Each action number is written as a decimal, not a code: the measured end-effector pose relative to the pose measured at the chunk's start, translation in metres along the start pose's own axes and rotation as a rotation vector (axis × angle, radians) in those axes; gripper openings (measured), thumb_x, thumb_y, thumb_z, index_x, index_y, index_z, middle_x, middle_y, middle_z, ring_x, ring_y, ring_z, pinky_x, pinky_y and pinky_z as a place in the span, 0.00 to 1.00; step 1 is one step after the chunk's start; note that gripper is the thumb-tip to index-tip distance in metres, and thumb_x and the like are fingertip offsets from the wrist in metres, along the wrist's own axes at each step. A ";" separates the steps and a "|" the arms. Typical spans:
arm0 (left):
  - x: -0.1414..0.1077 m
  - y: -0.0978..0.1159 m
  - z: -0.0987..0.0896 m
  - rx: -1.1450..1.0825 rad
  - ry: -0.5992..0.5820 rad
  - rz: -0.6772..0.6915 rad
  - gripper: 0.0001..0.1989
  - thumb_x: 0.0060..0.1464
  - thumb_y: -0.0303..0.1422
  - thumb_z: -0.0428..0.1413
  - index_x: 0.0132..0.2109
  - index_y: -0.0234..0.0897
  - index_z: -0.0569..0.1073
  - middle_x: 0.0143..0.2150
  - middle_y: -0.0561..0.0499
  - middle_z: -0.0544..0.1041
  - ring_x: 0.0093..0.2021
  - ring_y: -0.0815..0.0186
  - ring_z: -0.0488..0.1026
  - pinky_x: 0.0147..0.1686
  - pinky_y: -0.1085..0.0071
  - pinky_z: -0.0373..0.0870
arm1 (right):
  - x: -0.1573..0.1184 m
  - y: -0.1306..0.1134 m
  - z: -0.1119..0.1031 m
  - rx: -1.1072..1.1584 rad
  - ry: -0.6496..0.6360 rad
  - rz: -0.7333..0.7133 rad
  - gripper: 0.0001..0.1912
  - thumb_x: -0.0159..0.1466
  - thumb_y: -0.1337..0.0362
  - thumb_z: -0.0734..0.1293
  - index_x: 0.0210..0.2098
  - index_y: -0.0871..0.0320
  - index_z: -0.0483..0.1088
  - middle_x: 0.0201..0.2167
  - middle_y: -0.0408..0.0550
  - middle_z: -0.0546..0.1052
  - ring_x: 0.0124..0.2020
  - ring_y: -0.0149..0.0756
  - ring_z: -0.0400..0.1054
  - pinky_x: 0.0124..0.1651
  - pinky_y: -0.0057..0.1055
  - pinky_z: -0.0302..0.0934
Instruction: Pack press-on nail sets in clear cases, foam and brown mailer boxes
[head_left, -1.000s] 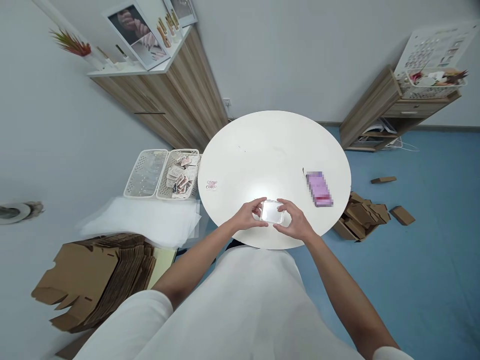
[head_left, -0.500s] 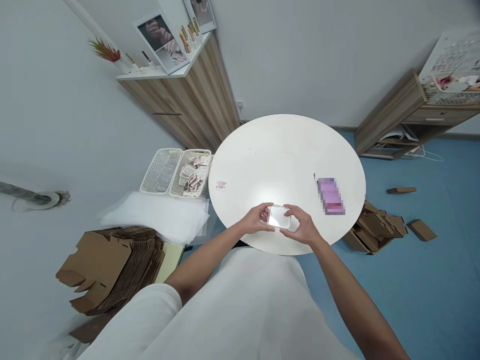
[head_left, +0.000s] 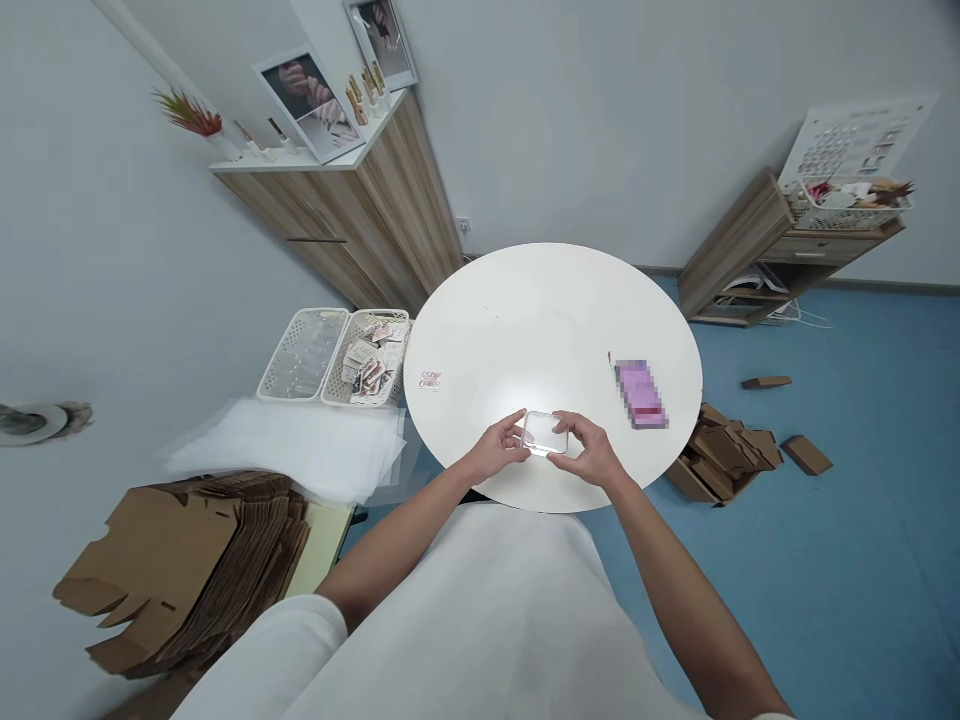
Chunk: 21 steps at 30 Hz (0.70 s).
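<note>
Between my two hands is a small clear plastic box point(head_left: 541, 436), rectangular with rounded corners, held above the near edge of the white oval table point(head_left: 540, 310). My left hand point(head_left: 499, 446) grips its left side, with the thumb at the near corner and a finger at the far corner. On the right side, my right hand point(head_left: 589, 452) pinches it in the same way, one fingertip lying over its top. Whatever the box may contain is too small to make out. A pink-and-white sticker or card point(head_left: 430, 380) lies at the table's left.
A blurred purple item point(head_left: 641, 393) lies on the table's right. Left of the table are a basket of cards point(head_left: 365, 400), a basket of clear pieces point(head_left: 300, 355), translucent sheets point(head_left: 285, 440) and stacked flat cardboard boxes point(head_left: 172, 550). Folded cardboard boxes point(head_left: 720, 455) stand on the floor at right.
The view has shifted, so the surroundings sit a little further left. Both hands still hold the clear box, which has tilted slightly and lost its bright glare.
</note>
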<state>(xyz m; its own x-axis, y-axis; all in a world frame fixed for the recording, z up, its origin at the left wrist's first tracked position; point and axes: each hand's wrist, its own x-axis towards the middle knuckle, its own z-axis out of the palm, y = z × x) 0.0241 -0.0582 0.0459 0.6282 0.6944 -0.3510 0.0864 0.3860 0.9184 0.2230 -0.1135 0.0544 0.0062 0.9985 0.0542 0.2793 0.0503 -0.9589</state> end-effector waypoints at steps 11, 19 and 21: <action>-0.010 -0.027 -0.003 0.064 0.073 -0.078 0.28 0.40 0.32 0.62 0.50 0.36 0.66 0.36 0.49 0.72 0.31 0.72 0.70 0.40 0.66 0.66 | 0.022 0.018 0.016 0.333 0.097 0.436 0.20 0.56 0.46 0.58 0.36 0.54 0.67 0.35 0.45 0.71 0.22 0.28 0.66 0.34 0.34 0.63; -0.005 -0.029 -0.007 0.060 0.127 -0.073 0.29 0.40 0.31 0.62 0.51 0.37 0.63 0.37 0.49 0.72 0.31 0.72 0.70 0.39 0.68 0.66 | 0.000 0.031 0.031 0.344 0.197 0.418 0.24 0.55 0.51 0.61 0.49 0.51 0.62 0.37 0.45 0.69 0.28 0.30 0.67 0.37 0.35 0.64; -0.003 -0.033 -0.008 0.049 0.162 -0.095 0.31 0.40 0.30 0.62 0.52 0.37 0.61 0.37 0.49 0.73 0.31 0.72 0.71 0.38 0.68 0.66 | -0.011 0.037 0.036 0.287 0.230 0.413 0.26 0.53 0.52 0.63 0.50 0.52 0.61 0.39 0.46 0.69 0.29 0.30 0.67 0.36 0.35 0.64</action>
<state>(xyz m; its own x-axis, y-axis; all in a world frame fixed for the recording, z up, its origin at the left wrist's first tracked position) 0.0130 -0.0680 0.0154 0.4833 0.7462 -0.4579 0.1799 0.4273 0.8861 0.1987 -0.1222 0.0078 0.2781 0.9077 -0.3142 -0.0637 -0.3090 -0.9489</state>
